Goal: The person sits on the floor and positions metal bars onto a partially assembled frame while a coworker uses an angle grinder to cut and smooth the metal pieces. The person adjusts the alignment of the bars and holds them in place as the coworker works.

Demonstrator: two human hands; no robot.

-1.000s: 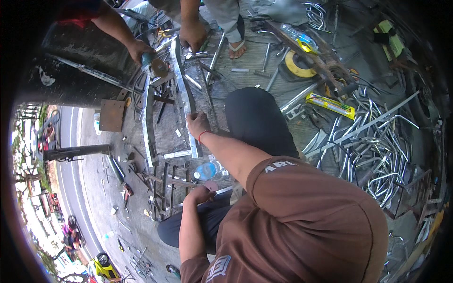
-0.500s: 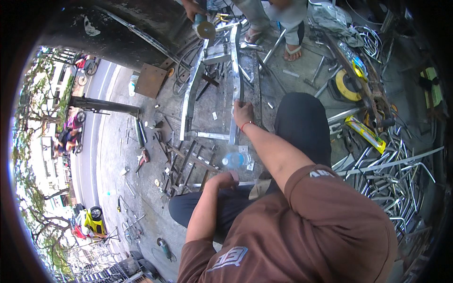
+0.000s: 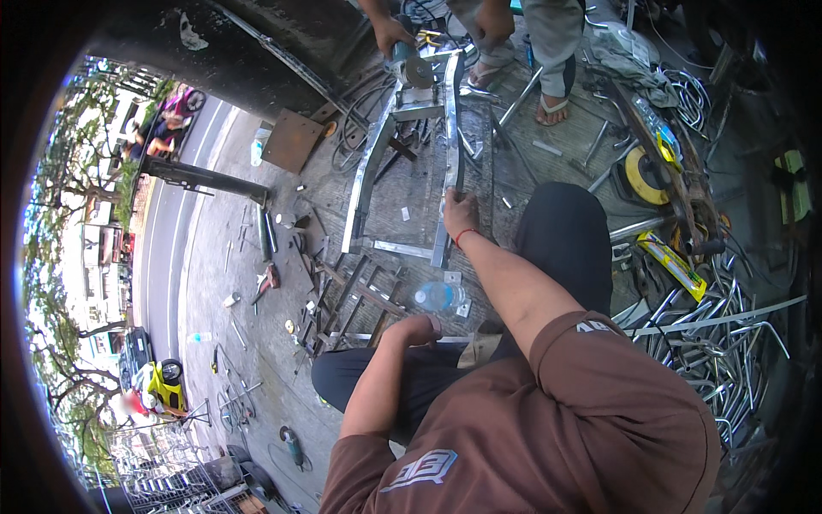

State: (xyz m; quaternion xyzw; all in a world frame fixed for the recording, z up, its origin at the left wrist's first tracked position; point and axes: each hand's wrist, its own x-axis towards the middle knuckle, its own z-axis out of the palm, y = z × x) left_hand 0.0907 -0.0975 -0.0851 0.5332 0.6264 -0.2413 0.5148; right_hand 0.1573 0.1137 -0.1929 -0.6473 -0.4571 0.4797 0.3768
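Observation:
A silvery metal frame [image 3: 451,141] with two long bent rails and crossbars lies ahead of me on the ground. My right hand [image 3: 461,210] is closed around the near part of its right rail. Near my left knee, my left hand [image 3: 417,330] hangs with the wrist bent, its fingers mostly hidden. A clear plastic bottle [image 3: 438,295] with a bluish tint lies between my hands and the frame. At the frame's far end, a co-worker's hand [image 3: 394,36] holds an angle grinder [image 3: 415,70] over the rails; their other hand [image 3: 494,21] hangs beside it.
A rusty ladder-like metal piece [image 3: 364,295] lies left of the bottle. Bent metal rods [image 3: 719,351] pile up at the right, near a yellow-rimmed machine [image 3: 642,176]. Another grinder [image 3: 293,447] rests at the lower left. A post [image 3: 210,180] and road [image 3: 167,248] are farther left.
The view has shifted slightly. The co-worker's grinder has moved right, from the left rail toward the middle of the frame, and their other hand shows now. My right hand stays on the rail.

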